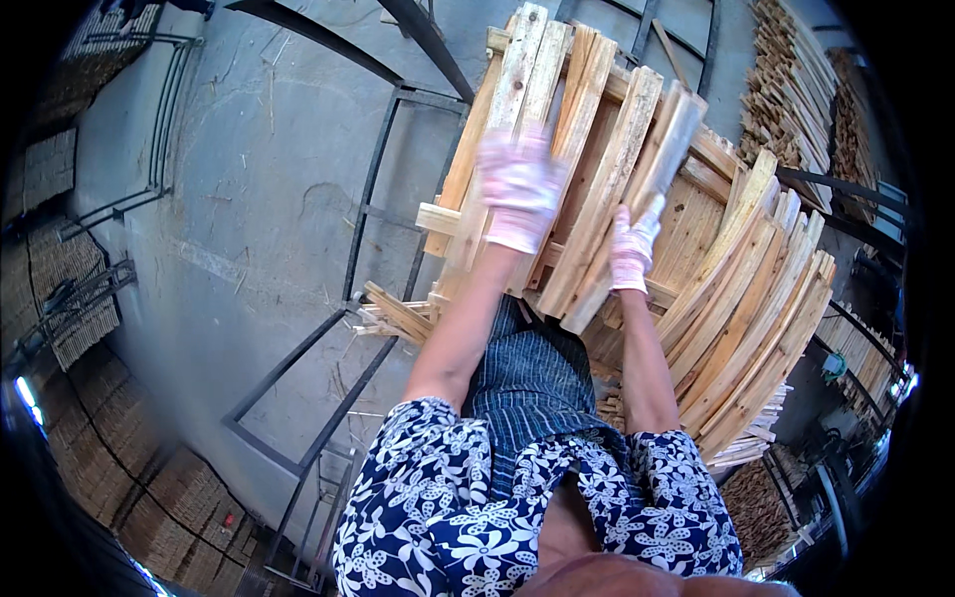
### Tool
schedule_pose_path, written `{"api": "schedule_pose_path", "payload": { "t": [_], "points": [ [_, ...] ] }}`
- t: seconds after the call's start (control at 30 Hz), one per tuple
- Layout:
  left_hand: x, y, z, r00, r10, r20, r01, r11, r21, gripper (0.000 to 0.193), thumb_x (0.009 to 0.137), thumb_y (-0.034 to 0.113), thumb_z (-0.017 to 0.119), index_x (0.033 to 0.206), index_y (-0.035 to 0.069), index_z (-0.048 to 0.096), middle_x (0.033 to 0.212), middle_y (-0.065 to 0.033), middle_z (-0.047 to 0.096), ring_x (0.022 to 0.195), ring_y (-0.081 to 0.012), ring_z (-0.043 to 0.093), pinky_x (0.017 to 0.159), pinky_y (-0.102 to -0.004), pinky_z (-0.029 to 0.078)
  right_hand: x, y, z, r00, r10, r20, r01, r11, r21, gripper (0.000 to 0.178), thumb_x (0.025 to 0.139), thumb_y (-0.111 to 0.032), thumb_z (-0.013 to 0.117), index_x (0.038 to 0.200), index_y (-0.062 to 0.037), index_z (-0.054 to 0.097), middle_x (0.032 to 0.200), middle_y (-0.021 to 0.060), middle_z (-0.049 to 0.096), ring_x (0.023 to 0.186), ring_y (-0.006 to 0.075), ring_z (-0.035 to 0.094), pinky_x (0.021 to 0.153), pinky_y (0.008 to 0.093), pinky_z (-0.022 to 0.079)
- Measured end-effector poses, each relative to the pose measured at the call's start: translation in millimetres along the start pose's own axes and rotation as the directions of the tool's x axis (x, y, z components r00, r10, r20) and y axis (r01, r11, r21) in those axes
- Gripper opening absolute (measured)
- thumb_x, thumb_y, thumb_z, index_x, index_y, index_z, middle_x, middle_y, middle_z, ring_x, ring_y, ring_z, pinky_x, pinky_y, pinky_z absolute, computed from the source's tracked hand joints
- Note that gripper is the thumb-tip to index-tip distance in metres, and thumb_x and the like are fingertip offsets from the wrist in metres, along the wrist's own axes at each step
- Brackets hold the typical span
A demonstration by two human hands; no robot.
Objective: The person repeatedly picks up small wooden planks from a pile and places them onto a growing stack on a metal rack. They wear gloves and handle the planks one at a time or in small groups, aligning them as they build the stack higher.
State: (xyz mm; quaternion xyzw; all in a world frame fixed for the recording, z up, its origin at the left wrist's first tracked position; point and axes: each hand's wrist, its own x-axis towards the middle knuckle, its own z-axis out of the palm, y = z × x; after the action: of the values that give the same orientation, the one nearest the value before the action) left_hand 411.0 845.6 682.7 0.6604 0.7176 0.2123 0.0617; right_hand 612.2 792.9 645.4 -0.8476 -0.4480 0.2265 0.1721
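My left hand (pixel 520 189), in a pink and white knit glove, is over the pale wooden boards (pixel 519 75) at the left of the layer in front of me. Motion smears its fingers, so their grip cannot be made out. Farther right, my right hand (pixel 635 249) in a matching glove is closed at the side of a wooden board (pixel 665 149), whose far end is blurred. Between my hands, another long board (pixel 607 189) lies lengthwise with gaps beside it. The boards rest across wooden crosspieces (pixel 439 218).
A fanned stack of boards (pixel 756 298) lies to my right. Black metal frames (pixel 368 199) stand at the left on the grey floor (pixel 269 169). Loose sticks (pixel 398 313) lie near my left forearm. More stacked wood (pixel 791 90) fills the far right.
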Motion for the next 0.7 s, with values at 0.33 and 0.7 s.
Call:
{"api": "schedule_pose_path", "payload": {
  "t": [0.33, 0.7],
  "points": [
    [41, -132, -24, 0.609, -0.398, 0.686, 0.638, 0.76, -0.125, 0.076, 0.099, 0.067, 0.038, 0.162, 0.026, 0.026, 0.144, -0.0221, 0.057, 0.132, -0.0409, 0.054, 0.11, -0.0426, 0.04, -39, -119, 52, 0.978, 0.033, 0.208, -0.031, 0.999, -0.014, 0.09, 0.097, -0.039, 0.063, 0.163, -0.0187, 0.006, 0.151, 0.0314, 0.035, 0.116, 0.0519, 0.06, 0.096, 0.0524, 0.053],
    [47, -121, -42, 0.573, -0.344, 0.743, 0.518, 0.855, -0.003, 0.102, 0.088, 0.067, 0.063, 0.163, 0.014, 0.017, 0.138, -0.0256, 0.06, 0.128, -0.0375, 0.059, 0.107, -0.0419, 0.045, -37, -111, 63, 0.984, -0.076, 0.159, 0.06, 0.993, 0.102, 0.093, 0.094, -0.028, 0.064, 0.163, -0.0174, 0.003, 0.149, 0.0313, 0.036, 0.115, 0.0521, 0.06, 0.094, 0.052, 0.053]
  ]
}}
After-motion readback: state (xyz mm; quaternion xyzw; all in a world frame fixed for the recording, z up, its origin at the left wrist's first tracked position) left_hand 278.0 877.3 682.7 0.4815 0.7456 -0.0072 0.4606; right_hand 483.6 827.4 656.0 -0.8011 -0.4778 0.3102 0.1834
